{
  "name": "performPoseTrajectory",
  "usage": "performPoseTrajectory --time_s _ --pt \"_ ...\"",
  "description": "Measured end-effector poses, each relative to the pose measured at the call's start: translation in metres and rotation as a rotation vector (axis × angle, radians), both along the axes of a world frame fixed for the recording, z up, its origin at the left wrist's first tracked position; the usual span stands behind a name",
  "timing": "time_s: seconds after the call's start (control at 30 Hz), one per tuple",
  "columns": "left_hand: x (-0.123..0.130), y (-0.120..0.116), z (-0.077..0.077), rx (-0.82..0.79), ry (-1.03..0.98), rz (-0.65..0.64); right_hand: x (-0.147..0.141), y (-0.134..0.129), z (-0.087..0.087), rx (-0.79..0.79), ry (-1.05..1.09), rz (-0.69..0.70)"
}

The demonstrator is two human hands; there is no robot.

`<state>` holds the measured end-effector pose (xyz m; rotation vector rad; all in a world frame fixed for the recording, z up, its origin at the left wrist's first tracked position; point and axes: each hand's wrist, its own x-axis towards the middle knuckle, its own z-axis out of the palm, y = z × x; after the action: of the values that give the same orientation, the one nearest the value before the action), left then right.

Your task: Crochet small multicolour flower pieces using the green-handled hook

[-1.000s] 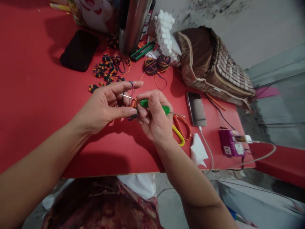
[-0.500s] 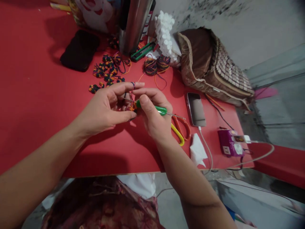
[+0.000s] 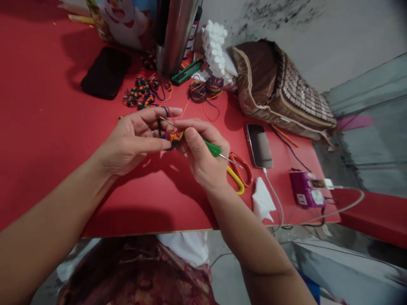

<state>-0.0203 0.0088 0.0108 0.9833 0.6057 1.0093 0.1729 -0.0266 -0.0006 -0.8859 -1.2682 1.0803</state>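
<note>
My left hand (image 3: 133, 135) pinches a small crocheted piece (image 3: 174, 136) of orange and dark yarn between thumb and fingers, with a strand looped round its raised index finger. My right hand (image 3: 205, 148) grips a green-handled crochet hook (image 3: 212, 148); its thin metal tip points left, over the piece near the left fingers. A second metal end sticks out to the right of the handle. Beyond the hands lie balls of multicoloured yarn (image 3: 203, 90), and finished-looking crocheted pieces (image 3: 138, 93) in orange and dark yarn sit to their left.
Behind stand a metal flask (image 3: 178, 38) and a green cutter (image 3: 187, 72). A black pouch (image 3: 106, 73) lies at the left. To the right are scissors (image 3: 243, 169), a phone (image 3: 260, 146) on a cable, white tissue (image 3: 263, 200), a purple box (image 3: 305, 189) and a brown bag (image 3: 280, 84).
My left hand has shifted slightly left, and the crocheted piece shows more. The hook's tip now sits higher and farther left, clear of the piece.
</note>
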Motion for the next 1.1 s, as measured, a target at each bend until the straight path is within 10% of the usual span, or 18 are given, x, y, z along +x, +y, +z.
performPoseTrajectory --time_s 0.43,0.9,1.1 --pt "0.018 -0.015 -0.008 -0.04 -0.05 0.149 -0.004 -0.002 -0.006 0.039 0.043 -0.093" --pt "0.022 -0.024 0.008 0.099 0.115 0.378 0.005 -0.014 0.008 0.148 -0.412 -0.184" --pt "0.022 -0.022 0.003 0.012 -0.009 0.268 -0.003 -0.017 -0.003 0.123 -0.233 -0.247"
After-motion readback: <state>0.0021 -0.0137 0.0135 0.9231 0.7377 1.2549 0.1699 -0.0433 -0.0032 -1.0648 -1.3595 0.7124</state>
